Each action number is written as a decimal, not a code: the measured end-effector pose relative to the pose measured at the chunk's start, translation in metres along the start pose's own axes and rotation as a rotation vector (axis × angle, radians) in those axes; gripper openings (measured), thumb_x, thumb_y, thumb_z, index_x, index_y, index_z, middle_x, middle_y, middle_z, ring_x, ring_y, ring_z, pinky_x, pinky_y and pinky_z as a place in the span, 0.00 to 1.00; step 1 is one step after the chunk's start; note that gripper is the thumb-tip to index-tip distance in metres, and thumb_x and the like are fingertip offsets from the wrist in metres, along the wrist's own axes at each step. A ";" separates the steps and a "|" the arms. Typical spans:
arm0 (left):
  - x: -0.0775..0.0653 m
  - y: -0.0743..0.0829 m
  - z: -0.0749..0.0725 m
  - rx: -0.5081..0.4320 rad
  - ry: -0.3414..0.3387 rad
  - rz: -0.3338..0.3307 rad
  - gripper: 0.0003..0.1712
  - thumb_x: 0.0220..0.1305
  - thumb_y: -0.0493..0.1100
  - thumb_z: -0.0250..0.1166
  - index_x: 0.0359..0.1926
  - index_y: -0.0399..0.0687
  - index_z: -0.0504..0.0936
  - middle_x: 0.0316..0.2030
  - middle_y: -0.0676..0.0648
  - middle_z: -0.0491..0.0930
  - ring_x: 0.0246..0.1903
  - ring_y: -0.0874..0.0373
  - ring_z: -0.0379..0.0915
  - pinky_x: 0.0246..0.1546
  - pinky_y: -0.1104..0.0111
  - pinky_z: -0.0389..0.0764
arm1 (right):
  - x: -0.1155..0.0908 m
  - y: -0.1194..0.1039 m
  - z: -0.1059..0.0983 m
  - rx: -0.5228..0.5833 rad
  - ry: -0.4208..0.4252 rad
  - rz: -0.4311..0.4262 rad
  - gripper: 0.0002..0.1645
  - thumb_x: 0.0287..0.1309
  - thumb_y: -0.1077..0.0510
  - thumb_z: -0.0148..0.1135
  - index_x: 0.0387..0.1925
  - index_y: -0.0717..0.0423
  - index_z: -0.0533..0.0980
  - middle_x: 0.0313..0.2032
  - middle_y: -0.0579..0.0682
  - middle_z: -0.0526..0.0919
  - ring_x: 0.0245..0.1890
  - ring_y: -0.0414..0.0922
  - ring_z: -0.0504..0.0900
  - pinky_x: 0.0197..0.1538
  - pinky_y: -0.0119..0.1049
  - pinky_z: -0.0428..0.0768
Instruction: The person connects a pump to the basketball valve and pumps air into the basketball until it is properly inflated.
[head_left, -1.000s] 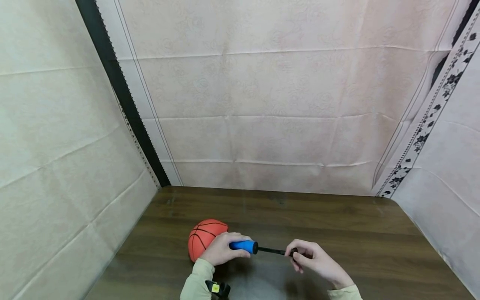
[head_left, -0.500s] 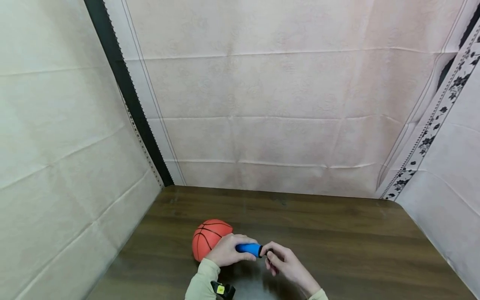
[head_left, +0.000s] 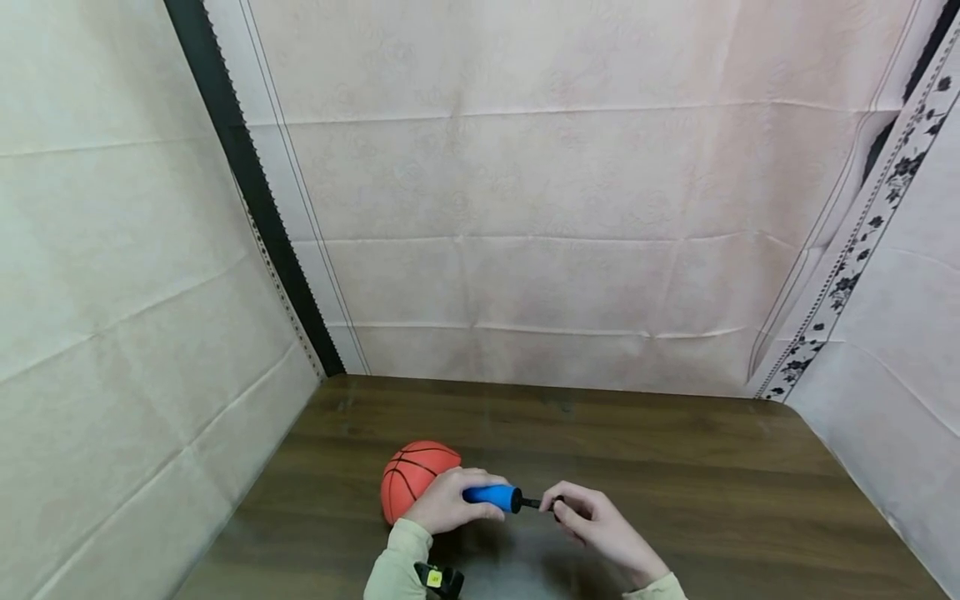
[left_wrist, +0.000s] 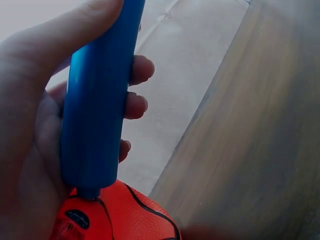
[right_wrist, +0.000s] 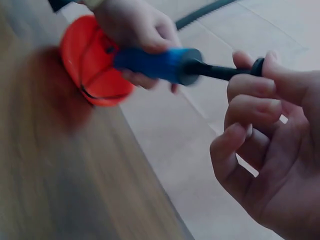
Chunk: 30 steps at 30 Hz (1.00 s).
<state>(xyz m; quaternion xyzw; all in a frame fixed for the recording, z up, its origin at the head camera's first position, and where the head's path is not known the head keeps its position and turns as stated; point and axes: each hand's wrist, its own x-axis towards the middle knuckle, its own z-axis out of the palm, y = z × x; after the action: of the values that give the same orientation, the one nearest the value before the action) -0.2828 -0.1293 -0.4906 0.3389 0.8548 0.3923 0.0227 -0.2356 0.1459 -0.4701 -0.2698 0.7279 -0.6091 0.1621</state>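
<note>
My left hand (head_left: 448,502) wraps round the blue barrel of a hand pump (head_left: 491,497), which lies nearly level over the table. The pump's nozzle end meets an orange-red basketball (head_left: 408,483) with black seams; the left wrist view shows the barrel's narrow tip (left_wrist: 89,193) right at the ball's surface. From the barrel's other end a short length of black plunger rod (right_wrist: 220,72) sticks out. Thumb and fingers of my right hand (head_left: 600,523) pinch the rod's small round end knob (right_wrist: 257,66). Part of the ball is hidden behind my left hand.
A brown wood-grain table (head_left: 675,450) spreads under both hands. Pale cloth walls (head_left: 487,208) enclose it at the back and both sides. On the left wrist sits a black strap device (head_left: 438,579) with a yellow-green label.
The plunger rod was pulled far out, then slid almost fully into the barrel, and is now partly out again. My right hand moved left, then back right. My left hand keeps its grip.
</note>
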 end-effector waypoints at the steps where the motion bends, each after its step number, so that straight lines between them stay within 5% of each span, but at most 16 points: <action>1: -0.001 0.000 0.000 0.010 0.005 -0.013 0.25 0.60 0.60 0.66 0.56 0.60 0.81 0.45 0.54 0.84 0.37 0.69 0.72 0.37 0.75 0.76 | -0.003 -0.001 -0.003 0.000 0.000 -0.007 0.20 0.74 0.53 0.45 0.51 0.68 0.71 0.20 0.45 0.65 0.18 0.49 0.61 0.25 0.34 0.72; 8: -0.001 0.002 -0.001 0.051 0.016 -0.014 0.25 0.60 0.60 0.66 0.56 0.61 0.81 0.46 0.52 0.84 0.38 0.69 0.72 0.38 0.74 0.77 | -0.016 -0.003 -0.022 -0.040 -0.032 -0.135 0.13 0.74 0.60 0.43 0.47 0.62 0.73 0.20 0.61 0.62 0.18 0.54 0.60 0.23 0.39 0.70; 15: -0.002 0.004 -0.001 0.041 0.016 -0.039 0.25 0.60 0.60 0.66 0.57 0.61 0.80 0.49 0.51 0.83 0.41 0.67 0.74 0.39 0.73 0.78 | -0.028 -0.006 -0.034 -0.048 -0.027 -0.259 0.13 0.72 0.68 0.40 0.46 0.60 0.73 0.19 0.60 0.63 0.17 0.53 0.60 0.19 0.40 0.67; 22: 0.002 0.004 0.003 0.073 0.026 -0.046 0.27 0.60 0.63 0.64 0.57 0.60 0.80 0.49 0.52 0.84 0.42 0.65 0.76 0.42 0.70 0.78 | -0.032 -0.005 -0.037 0.022 -0.013 -0.236 0.13 0.73 0.67 0.38 0.46 0.67 0.71 0.19 0.60 0.60 0.18 0.54 0.59 0.20 0.43 0.64; 30: 0.004 0.003 0.007 0.081 -0.004 -0.055 0.28 0.59 0.63 0.65 0.56 0.56 0.81 0.49 0.54 0.84 0.41 0.67 0.77 0.41 0.71 0.78 | -0.014 0.005 -0.019 0.055 -0.097 -0.207 0.13 0.74 0.65 0.39 0.48 0.71 0.68 0.21 0.66 0.62 0.19 0.54 0.61 0.19 0.44 0.66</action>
<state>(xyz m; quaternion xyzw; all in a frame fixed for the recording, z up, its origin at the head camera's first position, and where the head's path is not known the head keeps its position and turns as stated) -0.2823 -0.1207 -0.4928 0.3169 0.8789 0.3559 0.0214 -0.2363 0.1701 -0.4727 -0.3684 0.6704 -0.6286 0.1406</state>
